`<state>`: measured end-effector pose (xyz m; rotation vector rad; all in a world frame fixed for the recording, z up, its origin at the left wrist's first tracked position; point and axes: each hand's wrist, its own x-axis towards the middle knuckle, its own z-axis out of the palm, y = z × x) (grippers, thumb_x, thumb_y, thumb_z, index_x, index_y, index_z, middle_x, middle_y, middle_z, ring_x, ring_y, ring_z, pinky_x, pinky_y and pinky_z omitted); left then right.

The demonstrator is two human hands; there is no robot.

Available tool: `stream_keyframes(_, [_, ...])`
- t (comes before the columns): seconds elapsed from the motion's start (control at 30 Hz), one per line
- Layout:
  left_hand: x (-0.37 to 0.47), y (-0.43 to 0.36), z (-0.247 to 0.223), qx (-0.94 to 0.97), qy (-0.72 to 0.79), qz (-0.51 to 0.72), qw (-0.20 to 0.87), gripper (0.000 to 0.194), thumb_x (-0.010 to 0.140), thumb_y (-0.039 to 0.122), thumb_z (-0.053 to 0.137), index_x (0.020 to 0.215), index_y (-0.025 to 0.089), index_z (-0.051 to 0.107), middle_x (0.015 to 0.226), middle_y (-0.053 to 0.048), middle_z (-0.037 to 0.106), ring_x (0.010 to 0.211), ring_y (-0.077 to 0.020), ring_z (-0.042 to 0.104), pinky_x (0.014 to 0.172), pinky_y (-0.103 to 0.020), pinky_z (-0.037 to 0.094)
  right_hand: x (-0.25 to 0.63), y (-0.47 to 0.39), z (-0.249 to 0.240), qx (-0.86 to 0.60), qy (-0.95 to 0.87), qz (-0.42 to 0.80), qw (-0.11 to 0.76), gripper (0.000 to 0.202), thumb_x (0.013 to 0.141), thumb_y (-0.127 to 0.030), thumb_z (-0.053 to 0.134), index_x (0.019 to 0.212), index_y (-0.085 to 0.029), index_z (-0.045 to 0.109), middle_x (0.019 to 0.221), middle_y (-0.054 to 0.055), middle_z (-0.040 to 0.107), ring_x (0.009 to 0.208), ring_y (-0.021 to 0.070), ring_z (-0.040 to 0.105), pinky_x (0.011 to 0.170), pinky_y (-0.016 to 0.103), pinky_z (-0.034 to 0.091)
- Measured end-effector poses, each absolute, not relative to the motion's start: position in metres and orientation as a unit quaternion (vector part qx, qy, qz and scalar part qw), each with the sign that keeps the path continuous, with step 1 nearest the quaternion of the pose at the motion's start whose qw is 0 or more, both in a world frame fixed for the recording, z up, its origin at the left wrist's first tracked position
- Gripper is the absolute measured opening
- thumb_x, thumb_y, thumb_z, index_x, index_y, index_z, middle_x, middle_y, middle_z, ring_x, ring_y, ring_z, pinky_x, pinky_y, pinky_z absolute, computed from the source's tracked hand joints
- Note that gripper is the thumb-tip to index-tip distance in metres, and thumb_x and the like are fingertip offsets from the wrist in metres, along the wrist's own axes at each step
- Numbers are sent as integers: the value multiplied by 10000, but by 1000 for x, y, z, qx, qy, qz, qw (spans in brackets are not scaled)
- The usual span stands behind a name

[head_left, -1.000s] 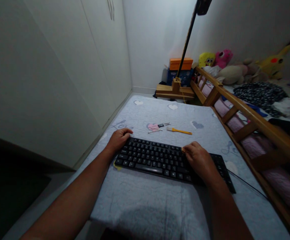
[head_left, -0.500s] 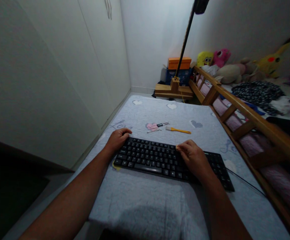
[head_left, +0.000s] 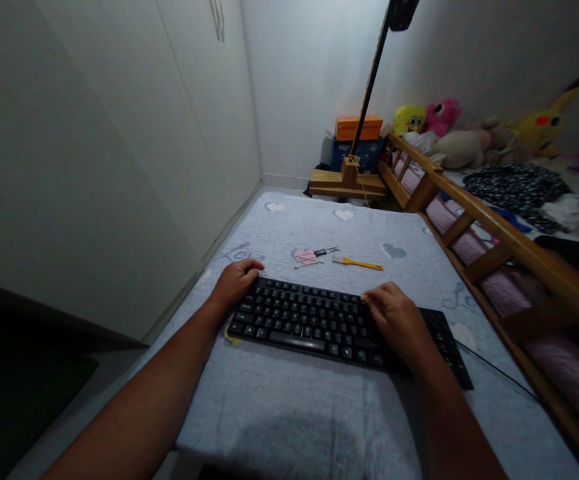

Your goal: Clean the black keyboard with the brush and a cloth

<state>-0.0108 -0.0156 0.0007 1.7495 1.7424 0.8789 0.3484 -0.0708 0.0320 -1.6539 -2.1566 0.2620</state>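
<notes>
While both hands (head_left: 396,320) pinch narrowly at the keyboard (head_left: 309,320), a yellow-handled brush (head_left: 358,263) lies beyond.

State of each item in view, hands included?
Left hand: at keyboard's far left corner, grip unclear
Right hand: over keyboard, fingers closed on small tan piece
Keyboard: flat on the cloth, keys up
Cable: running off to the right, far end not visible
Yellow-handled brush: lying flat, not held
Small dark-handled tool: lying down, not held
Cupboard doors: closed
</notes>
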Motion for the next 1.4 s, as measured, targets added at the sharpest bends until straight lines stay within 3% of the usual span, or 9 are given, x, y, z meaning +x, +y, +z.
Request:
stream_keyframes(0.13, [-11,-15,1,643,644,320,261,376,761,370,475,933,170,744,891,-56,745,845,-250,661,859,-365,492,328,-70,25,-562,-786,89,244,213,974,-210,520,1003,-183,730,958,66,627,835,187,646,777,287,509])
stream_keyframes(0.37, [-11,-16,0,639,648,317,265,380,762,368,472,936,162,739,849,-57,731,817,-250,656,807,-363,488,314,-68,21,-569,-796,77,194,215,982,-213,523,1010,-197,736,985,63,625,834,178,646,764,269,507])
stream_keyframes(0.67, [-10,-17,1,636,648,323,266,368,758,361,481,933,169,741,845,-48,735,809,-244,652,811,-357,485,337,-66,25,-590,-786,80,168,217,972,-199,531,996,-180,746,973,72,638,899,200,653,838,288,500])
stream_keyframes(1.4, [-10,-15,-2,633,649,324,270,365,760,381,482,917,177,741,806,-48,720,804,-251,644,752,-346,474,380,-64,30,-650,-734,72,185,216,925,-199,539,953,-169,751,952,85,655,855,217,663,801,325,504])
